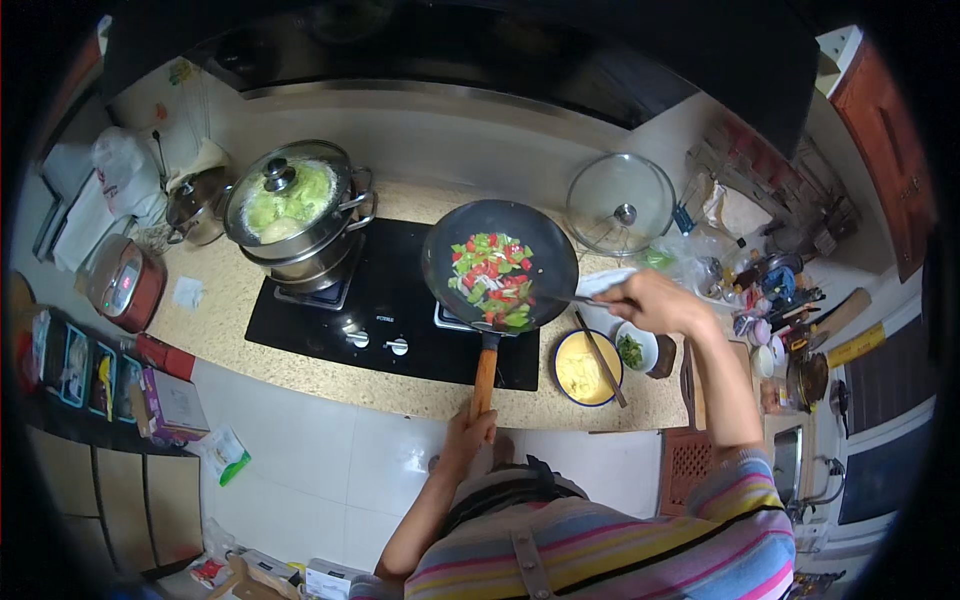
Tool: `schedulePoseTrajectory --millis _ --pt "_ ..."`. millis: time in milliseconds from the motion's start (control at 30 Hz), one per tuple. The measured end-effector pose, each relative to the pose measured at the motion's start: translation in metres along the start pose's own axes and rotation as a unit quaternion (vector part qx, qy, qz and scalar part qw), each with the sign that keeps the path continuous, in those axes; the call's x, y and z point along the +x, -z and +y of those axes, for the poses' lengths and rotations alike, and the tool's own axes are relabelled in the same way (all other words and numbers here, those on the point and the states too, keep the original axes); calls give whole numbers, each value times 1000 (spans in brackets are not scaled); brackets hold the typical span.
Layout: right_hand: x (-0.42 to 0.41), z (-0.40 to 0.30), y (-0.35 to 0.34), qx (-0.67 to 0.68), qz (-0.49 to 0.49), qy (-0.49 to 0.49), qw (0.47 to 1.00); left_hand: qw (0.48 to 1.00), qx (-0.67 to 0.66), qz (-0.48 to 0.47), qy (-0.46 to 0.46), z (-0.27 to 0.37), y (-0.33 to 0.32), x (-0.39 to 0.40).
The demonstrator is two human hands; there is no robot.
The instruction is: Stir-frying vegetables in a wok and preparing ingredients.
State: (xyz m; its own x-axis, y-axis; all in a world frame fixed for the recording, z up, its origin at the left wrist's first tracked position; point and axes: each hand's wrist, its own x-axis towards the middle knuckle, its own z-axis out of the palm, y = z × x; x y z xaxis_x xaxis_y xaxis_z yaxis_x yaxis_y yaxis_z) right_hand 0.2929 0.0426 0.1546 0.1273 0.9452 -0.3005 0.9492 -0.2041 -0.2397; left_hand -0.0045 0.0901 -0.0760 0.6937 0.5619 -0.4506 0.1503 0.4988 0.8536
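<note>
A dark frying pan point(551, 240) stands over the right burner of the black gas hob point(315, 330). My left hand point(471, 431) is closed around its wooden handle point(484, 375). Chopped green and red peppers with pale pieces point(491, 274) lie in the pan. From the right, my right hand point(656, 301) grips a metal cooking utensil point(581, 299), whose far end is blurred among the peppers. Beside the pan is a blue-rimmed bowl of yellow mixture point(581, 371) with chopsticks point(600, 360) across it. A white bowl point(645, 349) with chopped greens adjoins it.
A lidded steamer pot point(300, 259) stands on the left burner, green food showing through its glass lid. Another glass lid point(645, 195) leans behind the pan on the right. A wooden cutting board point(739, 375), bottles and utensils are at the right; a red cooker point(127, 289) is far left.
</note>
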Motion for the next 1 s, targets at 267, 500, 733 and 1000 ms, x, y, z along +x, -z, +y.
schedulePoseTrajectory --millis 267,500,733,1000 --pt "64 11 -68 28 128 -94 987 998 9 25 -52 1 -11 -12" --pt "94 18 -105 104 203 -111 967 980 178 66 -59 -4 -17 -18" --pt "-17 -19 -22 36 18 -68 997 992 109 69 -13 -1 -11 -23" --pt "85 11 -101 108 186 -119 969 996 68 45 -24 6 -16 -21"
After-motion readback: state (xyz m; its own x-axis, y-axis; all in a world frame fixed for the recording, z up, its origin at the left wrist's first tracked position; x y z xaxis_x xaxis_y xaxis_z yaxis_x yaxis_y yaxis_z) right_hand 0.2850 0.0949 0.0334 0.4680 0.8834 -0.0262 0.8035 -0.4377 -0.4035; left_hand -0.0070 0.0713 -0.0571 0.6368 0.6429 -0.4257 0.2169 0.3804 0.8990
